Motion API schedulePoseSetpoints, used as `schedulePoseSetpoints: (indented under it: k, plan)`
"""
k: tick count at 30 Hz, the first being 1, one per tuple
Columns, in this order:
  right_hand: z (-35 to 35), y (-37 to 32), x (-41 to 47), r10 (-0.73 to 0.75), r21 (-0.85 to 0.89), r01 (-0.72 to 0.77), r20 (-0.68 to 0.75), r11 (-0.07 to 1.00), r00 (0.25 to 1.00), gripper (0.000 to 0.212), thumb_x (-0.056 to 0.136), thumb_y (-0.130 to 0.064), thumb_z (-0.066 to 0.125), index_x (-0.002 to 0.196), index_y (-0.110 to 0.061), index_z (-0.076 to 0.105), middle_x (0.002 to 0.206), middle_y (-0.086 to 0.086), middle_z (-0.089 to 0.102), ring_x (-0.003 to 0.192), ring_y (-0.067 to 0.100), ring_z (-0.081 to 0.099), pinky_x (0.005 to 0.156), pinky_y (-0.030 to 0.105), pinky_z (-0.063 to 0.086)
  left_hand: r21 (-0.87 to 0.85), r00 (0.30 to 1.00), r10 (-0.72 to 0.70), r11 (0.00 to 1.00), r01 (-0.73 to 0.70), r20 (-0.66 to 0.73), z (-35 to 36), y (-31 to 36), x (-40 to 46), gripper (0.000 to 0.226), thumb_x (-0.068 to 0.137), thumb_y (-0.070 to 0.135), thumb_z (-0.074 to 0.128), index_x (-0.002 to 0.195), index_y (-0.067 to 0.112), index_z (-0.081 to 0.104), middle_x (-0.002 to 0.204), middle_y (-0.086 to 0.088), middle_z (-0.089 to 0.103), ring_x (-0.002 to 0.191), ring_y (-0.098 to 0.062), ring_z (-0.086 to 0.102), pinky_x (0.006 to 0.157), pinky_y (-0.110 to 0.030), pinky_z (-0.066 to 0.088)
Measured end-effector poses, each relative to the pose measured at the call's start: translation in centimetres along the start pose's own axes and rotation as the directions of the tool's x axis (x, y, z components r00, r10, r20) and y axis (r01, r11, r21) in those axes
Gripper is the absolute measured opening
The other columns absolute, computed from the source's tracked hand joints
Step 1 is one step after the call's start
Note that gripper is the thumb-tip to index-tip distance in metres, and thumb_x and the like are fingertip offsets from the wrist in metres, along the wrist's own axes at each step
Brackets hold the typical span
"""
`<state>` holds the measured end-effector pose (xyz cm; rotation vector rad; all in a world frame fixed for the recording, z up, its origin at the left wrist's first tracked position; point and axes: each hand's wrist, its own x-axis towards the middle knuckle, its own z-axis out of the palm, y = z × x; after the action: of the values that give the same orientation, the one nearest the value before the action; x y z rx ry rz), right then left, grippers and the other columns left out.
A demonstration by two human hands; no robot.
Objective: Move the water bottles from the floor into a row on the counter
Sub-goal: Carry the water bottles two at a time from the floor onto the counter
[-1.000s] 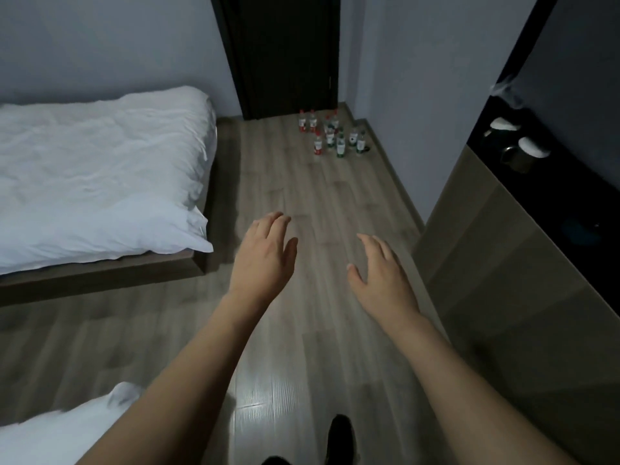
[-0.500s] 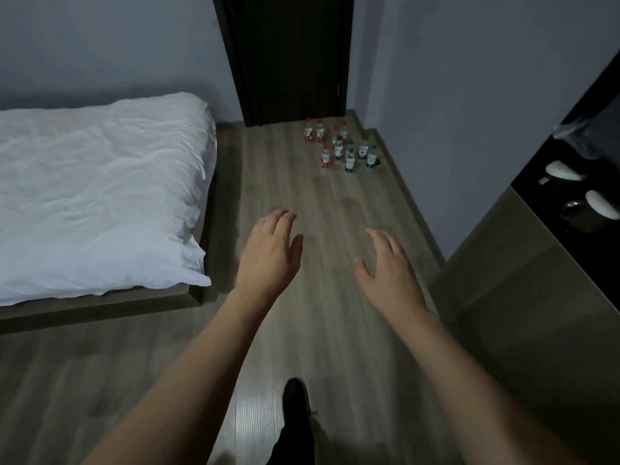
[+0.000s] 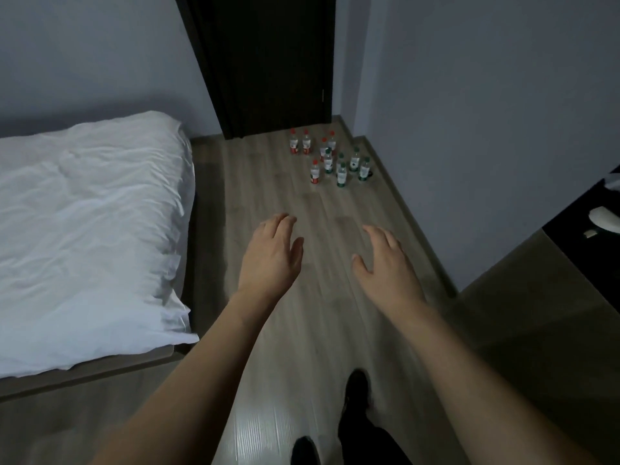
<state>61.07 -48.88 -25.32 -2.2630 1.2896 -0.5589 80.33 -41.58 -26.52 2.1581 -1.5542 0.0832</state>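
Because nothing has been lifted yet, I log both hands as empty: my left hand [image 3: 268,260] and right hand [image 3: 385,266] are held out ahead of me above the floor [image 3: 335,313], fingers loosely spread and relaxed, gripping nothing, palms down, which I read as a ready posture for a pickup. The water bottles [image 3: 330,159] stand upright in a loose cluster on the floor just in front of the dark door [image 3: 268,62], well beyond my fingertips; red-capped ones sit nearer the door, green-capped ones on the side toward the corner wall. Likely they were staged there as a starting pile, tight enough that neighbours could be knocked over when one is pulled. The counter [image 3: 580,229], far to the right of the door, shows only its dark edge with a pale object on it; I cannot tell how much room the row will have. A bed [image 3: 84,213] lies left of the door. Judgement: approach phase, no bottle transferred.
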Motion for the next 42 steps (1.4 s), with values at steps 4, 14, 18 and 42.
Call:
schedulePoseSetpoints:
  k: [4,14,18,42]
  plan:
    - [0.6,2.4,6.8,0.008,-0.005,-0.008,0.015,1.000,1.000,0.053,0.093,-0.025,0.055,0.142,-0.015,0.040,0.145,0.003,0.042,0.131,0.020,0.041,0.106,0.030,0.033,0.005,1.000,0.005,1.000,-0.005,0.021,3.1,-0.8,6.4,0.041,0.097,0.030,0.052,0.133,0.010,0.051,0.134,-0.006,0.053,0.121,-0.023,0.051,0.102,-0.036,0.044]
    - [-0.5,5.6,24.8,-0.009,0.022,0.009,0.014,1.000,1.000,0.054,0.092,-0.025,0.056,0.143,-0.015,0.040,0.145,0.003,0.042,0.131,0.021,0.041,0.105,0.028,0.033,0.034,0.999,-0.027,0.999,0.028,-0.035,6.9,-1.4,23.6,0.039,0.097,0.029,0.051,0.132,0.011,0.050,0.134,-0.006,0.053,0.120,-0.023,0.052,0.098,-0.035,0.046]
    - [0.4,6.1,30.3,-0.007,0.017,0.007,0.014,1.000,1.000,0.054,0.093,-0.027,0.055,0.143,-0.018,0.038,0.147,0.001,0.040,0.133,0.018,0.038,0.101,0.021,0.026,0.031,0.999,-0.039,0.999,0.039,-0.012,8.6,-2.9,28.7,0.039,0.097,0.029,0.051,0.132,0.011,0.050,0.136,-0.006,0.052,0.121,-0.023,0.051,0.098,-0.035,0.045]
    - [12.5,2.3,67.0,0.134,0.060,-0.133,-0.014,0.989,0.991,0.053,0.086,-0.017,0.064,0.137,-0.010,0.050,0.138,0.008,0.050,0.126,0.024,0.047,0.098,0.028,0.036,-0.065,0.996,-0.034,0.997,0.039,0.080,17.2,-22.8,63.8,0.041,0.098,0.029,0.049,0.134,0.012,0.049,0.138,-0.004,0.049,0.122,-0.020,0.050,0.099,-0.027,0.040]
